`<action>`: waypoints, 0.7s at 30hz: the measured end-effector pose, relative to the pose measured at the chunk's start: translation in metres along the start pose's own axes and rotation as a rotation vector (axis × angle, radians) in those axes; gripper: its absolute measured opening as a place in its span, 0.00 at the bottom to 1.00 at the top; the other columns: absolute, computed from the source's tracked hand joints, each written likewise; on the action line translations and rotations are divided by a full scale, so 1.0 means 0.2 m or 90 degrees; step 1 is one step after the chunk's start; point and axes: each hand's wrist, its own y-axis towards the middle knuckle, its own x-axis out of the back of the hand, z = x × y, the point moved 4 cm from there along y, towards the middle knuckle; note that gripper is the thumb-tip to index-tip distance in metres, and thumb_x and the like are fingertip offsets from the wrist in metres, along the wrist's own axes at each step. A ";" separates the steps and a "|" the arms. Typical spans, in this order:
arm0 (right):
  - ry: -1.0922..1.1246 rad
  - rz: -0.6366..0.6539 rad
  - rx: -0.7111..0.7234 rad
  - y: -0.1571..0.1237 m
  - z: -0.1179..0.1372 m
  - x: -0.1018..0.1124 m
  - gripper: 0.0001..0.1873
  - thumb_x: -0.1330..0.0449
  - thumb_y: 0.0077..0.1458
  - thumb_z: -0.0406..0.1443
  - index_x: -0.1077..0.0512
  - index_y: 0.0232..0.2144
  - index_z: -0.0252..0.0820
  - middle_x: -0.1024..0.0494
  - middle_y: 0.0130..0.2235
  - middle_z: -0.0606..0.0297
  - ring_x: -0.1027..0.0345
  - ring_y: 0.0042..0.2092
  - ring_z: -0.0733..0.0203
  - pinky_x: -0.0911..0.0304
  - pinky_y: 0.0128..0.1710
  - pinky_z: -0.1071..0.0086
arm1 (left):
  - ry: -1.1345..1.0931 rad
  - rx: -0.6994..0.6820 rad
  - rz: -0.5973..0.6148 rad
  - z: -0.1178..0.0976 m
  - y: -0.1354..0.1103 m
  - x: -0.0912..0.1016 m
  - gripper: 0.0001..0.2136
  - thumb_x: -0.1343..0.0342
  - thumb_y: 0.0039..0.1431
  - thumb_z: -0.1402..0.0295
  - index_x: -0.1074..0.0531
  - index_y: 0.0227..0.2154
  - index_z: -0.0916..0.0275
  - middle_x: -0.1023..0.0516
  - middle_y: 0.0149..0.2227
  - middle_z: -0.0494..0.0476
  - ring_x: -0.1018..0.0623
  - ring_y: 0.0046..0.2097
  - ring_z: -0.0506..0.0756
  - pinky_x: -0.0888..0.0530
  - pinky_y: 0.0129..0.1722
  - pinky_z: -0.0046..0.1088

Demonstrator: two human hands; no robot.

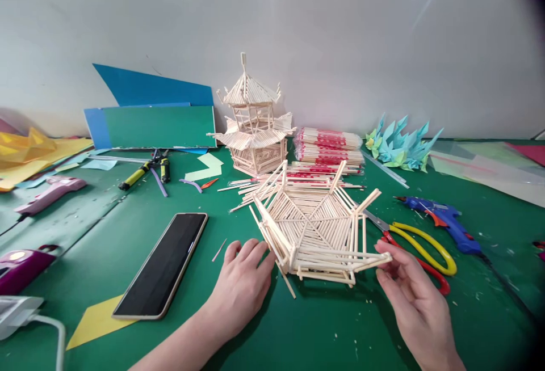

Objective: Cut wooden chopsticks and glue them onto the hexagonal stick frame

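A six-sided frame of thin wooden sticks [313, 220] lies on the green table, its underside of close-set sticks facing up and stick ends jutting from its corners. My left hand [244, 280] rests at the frame's near left edge, fingers curled against it, thumb mostly hidden. Between thumb and fingers, my right hand [411, 297] pinches the tip of the corner that points right. A loose stick [287, 281] lies beside my left fingers. Behind the frame stands a tiered stick pagoda [254, 124].
Scissors [421, 240] and a blue glue gun [447, 218] lie right of the frame. Bundled sticks [330, 147] and teal folded paper [402, 143] are behind. To the left are a phone [164, 266], pliers [142, 173] and a pink glue gun [53, 194].
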 end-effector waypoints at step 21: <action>-0.021 0.055 0.057 0.00 -0.01 -0.02 0.18 0.44 0.55 0.39 0.36 0.48 0.46 0.33 0.41 0.60 0.37 0.40 0.57 0.37 0.40 0.62 | 0.033 -0.034 0.028 0.09 -0.04 0.07 0.11 0.57 0.59 0.77 0.30 0.31 0.62 0.26 0.37 0.60 0.29 0.41 0.59 0.37 0.39 0.39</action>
